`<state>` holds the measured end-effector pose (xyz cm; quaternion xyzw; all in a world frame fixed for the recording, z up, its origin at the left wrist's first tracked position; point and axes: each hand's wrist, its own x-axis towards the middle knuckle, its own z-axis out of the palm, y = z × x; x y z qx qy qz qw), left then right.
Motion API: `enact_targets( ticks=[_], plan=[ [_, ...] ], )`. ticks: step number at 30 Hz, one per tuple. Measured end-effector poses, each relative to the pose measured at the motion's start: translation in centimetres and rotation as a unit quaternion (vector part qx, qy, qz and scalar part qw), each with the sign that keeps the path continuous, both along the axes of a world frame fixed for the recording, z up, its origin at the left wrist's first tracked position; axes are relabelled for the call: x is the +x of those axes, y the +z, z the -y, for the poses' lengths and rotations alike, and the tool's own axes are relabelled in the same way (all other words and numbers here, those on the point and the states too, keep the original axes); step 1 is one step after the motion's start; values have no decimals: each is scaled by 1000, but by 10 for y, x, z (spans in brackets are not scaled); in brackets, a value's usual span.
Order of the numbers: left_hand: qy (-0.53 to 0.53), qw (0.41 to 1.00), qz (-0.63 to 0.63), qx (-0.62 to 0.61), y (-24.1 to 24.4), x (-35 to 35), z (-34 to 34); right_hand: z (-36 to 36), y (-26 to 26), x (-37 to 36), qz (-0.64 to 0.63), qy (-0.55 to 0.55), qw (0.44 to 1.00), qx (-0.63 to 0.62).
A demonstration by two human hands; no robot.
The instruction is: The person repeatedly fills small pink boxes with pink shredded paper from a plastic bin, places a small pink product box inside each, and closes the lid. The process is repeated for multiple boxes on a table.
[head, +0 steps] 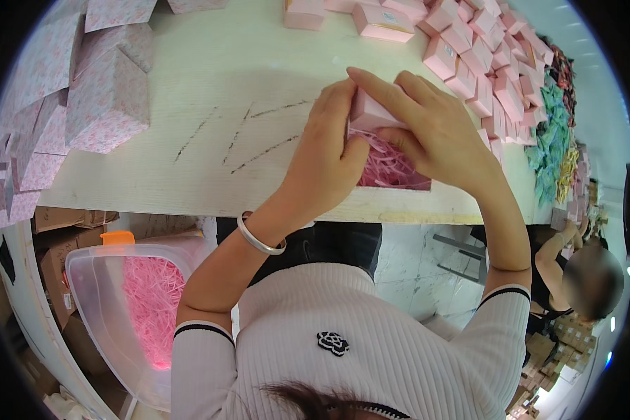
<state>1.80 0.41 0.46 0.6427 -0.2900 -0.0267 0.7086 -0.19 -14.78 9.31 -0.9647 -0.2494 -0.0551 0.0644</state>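
Note:
Both hands meet around a small pale pink carton [374, 111] near the front edge of the table. My left hand [328, 149] grips its left side, thumb bent over the pink shredded paper [386, 160]. From the right, my right hand [433, 128] spans the carton's top with its fingers, its thumb near the shreds. The shredded paper lies in an open container whose low pink front edge [399, 187] shows at the table edge. My hands hide most of that container's sides and part of the carton.
Floral-patterned boxes [107, 100] stand at the left. Many pink cartons [483, 58] are heaped at the far right, beside green wrapped material [548, 136]. Below the table on the left, a clear plastic bin [92, 294] holds pink shreds. Another person [556, 268] works at the right.

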Motion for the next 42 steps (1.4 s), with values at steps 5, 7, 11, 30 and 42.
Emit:
enact_targets(
  ticks=[5,7,11,30,42],
  plan=[
    [-9,994,-89,-69,1,-3,3,4,-8,1,41,24,999,-1],
    [-17,996,-80,-47,4,0,5,6,-20,2,94,40,995,15],
    [21,1000,-14,-10,-5,5,13,8,-26,1,90,63,991,74],
    [13,989,-147,-27,12,-6,17,51,-48,-8,-243,-126,815,511],
    [-22,994,-107,-5,25,-22,42,78,-35,-64,-82,-102,893,431]
  ],
)
